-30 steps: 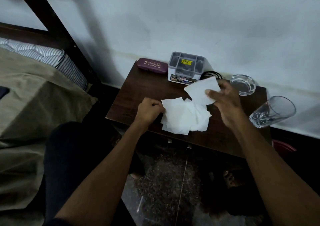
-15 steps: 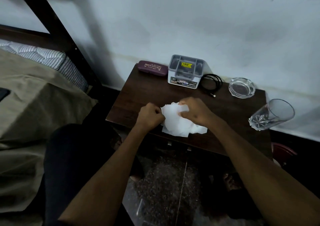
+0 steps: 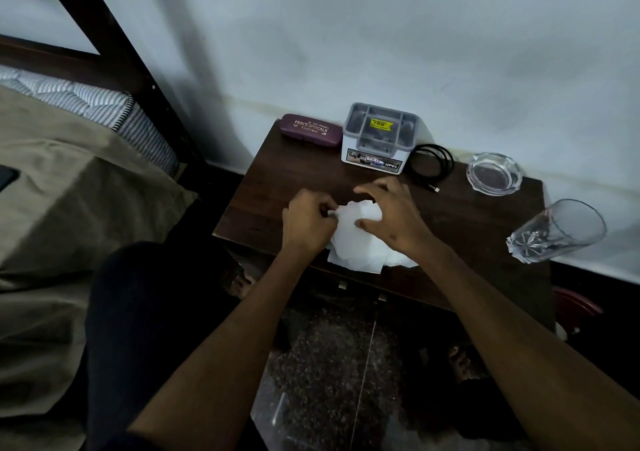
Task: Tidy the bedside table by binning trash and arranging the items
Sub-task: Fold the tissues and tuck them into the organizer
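Note:
A bunch of white tissue papers (image 3: pixel 360 242) lies near the front edge of the dark wooden bedside table (image 3: pixel 277 187). My left hand (image 3: pixel 308 223) is closed on the left edge of the tissues. My right hand (image 3: pixel 391 218) curls over the top of the bunch, fingers bent around the crumpled part, thumb pressed into the paper. The lower sheets stick out flat past the table's front edge.
Along the wall stand a maroon glasses case (image 3: pixel 310 130), a grey compartment box (image 3: pixel 379 139), a coiled black cable (image 3: pixel 431 165) and a glass ashtray (image 3: pixel 493 173). A drinking glass (image 3: pixel 557 230) sits at the right edge. A bed (image 3: pixel 69 180) is at the left.
My right hand brought the lifted sheet down onto the pile and now gathers the tissues into a bunch. My left hand stayed gripping the pile's left edge.

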Demonstrator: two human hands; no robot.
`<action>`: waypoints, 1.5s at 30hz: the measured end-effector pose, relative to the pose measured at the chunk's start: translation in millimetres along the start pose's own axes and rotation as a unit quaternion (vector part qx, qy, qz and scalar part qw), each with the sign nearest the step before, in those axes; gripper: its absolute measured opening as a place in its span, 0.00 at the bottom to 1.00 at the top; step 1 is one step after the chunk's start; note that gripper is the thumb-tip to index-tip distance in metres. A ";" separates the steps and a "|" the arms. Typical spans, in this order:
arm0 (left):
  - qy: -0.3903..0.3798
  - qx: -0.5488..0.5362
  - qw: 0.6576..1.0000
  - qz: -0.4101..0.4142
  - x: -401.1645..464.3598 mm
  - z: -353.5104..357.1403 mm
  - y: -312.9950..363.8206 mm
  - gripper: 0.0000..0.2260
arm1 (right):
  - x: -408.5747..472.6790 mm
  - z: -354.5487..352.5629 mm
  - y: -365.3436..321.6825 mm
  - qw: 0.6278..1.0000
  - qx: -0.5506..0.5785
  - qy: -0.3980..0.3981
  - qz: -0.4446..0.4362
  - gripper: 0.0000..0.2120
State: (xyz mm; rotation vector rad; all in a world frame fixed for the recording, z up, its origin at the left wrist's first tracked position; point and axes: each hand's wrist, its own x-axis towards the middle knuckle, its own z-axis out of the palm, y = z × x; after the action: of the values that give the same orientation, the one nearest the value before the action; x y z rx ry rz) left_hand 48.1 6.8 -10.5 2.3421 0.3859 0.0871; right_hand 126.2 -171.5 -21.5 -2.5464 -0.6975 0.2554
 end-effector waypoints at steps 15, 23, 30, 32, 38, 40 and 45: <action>-0.042 -0.148 0.988 0.018 25.2 -40.9 15.4 0.09 | -24.7 -128.3 21.4 0.950 0.310 0.027 0.032 0.09; -0.103 -0.019 0.994 -0.002 11.3 -7.1 -3.1 0.17 | -2.5 -82.5 1.0 0.931 0.269 -0.248 0.007 0.07; -0.110 -0.013 0.994 -0.005 15.2 4.0 -3.4 0.11 | 8.6 -49.4 11.5 0.852 0.466 -0.231 0.062 0.13; -0.112 -0.009 0.994 0.000 15.7 4.3 -3.0 0.09 | 8.2 -47.9 18.4 0.841 0.491 -0.216 0.064 0.14; -0.099 -0.007 0.995 -0.001 18.7 9.3 -9.8 0.09 | 5.2 -35.4 31.2 0.979 0.164 -0.108 0.045 0.15; -0.091 -0.011 0.996 0.001 18.9 9.6 -9.6 0.07 | 5.5 -30.5 28.1 0.993 0.068 -0.094 0.002 0.18; -0.068 -0.023 0.997 0.009 14.8 8.3 -5.5 0.06 | 3.1 -14.0 15.1 0.997 -0.020 -0.077 -0.022 0.36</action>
State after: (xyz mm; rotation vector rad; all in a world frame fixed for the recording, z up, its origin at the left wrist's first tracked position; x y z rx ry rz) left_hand 62.3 9.4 -21.0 2.2911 0.2920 -0.0540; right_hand 139.5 -186.9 -17.0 -2.5649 -0.8231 0.4319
